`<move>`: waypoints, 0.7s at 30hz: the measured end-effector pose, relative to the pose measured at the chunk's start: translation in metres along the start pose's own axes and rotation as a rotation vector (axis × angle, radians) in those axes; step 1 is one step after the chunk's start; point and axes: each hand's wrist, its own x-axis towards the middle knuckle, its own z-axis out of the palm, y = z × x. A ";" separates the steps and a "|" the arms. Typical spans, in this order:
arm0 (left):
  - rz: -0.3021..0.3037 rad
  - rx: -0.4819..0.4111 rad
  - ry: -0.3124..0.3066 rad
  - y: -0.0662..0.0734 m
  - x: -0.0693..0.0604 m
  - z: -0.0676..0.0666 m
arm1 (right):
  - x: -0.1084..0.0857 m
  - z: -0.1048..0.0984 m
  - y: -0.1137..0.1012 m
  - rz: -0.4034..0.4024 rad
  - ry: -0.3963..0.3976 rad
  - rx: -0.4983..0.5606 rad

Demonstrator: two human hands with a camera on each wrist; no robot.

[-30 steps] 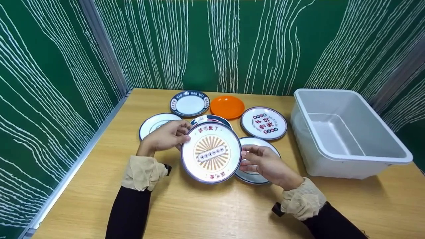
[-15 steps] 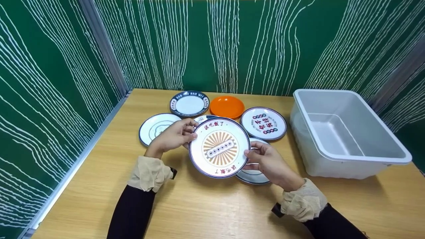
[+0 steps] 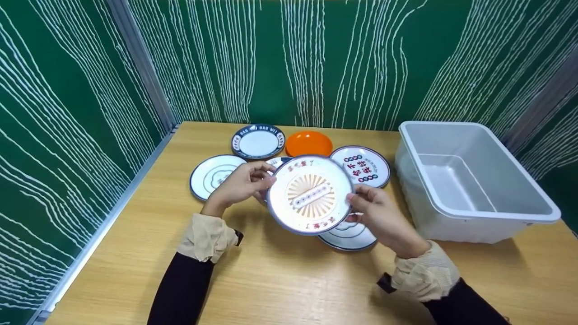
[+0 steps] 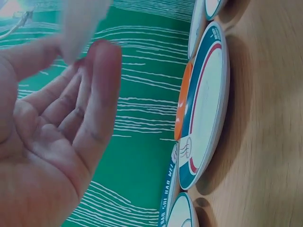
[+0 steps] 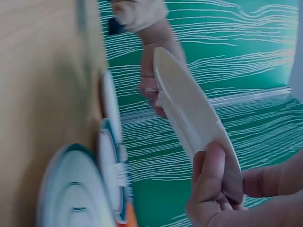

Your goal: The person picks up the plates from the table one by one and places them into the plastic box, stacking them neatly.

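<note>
Plate (image 3: 311, 194) — round, white, blue-rimmed (orange sunburst centre) — hangs tilted between left hand (image 3: 241, 184) and right hand (image 3: 389, 221), each pinching its rim, above the wooden bench (image 3: 280, 280).

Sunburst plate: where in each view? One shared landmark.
Head: sunburst plate at centre, held between left hand and right hand.
Left wrist: blurred pale edge, top left.
Right wrist: underside, right of centre.
Landmark: orange plate, just above it in head, mid-right in left wrist, bottom edge in right wrist.

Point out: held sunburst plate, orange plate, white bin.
Sunburst plate (image 3: 311, 195), head view: middle of the print.
Orange plate (image 3: 309, 143), head view: middle of its face.
White bin (image 3: 469, 229), head view: outside of near wall.
</note>
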 end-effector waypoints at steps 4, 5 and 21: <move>0.042 0.013 0.094 0.001 -0.002 -0.001 | -0.008 -0.014 -0.019 -0.050 0.044 0.050; 0.042 0.035 0.121 0.001 -0.002 -0.002 | -0.011 -0.018 -0.023 -0.061 0.057 0.069; -0.205 0.539 0.318 -0.009 -0.001 -0.011 | -0.027 -0.080 -0.084 -0.245 0.185 0.436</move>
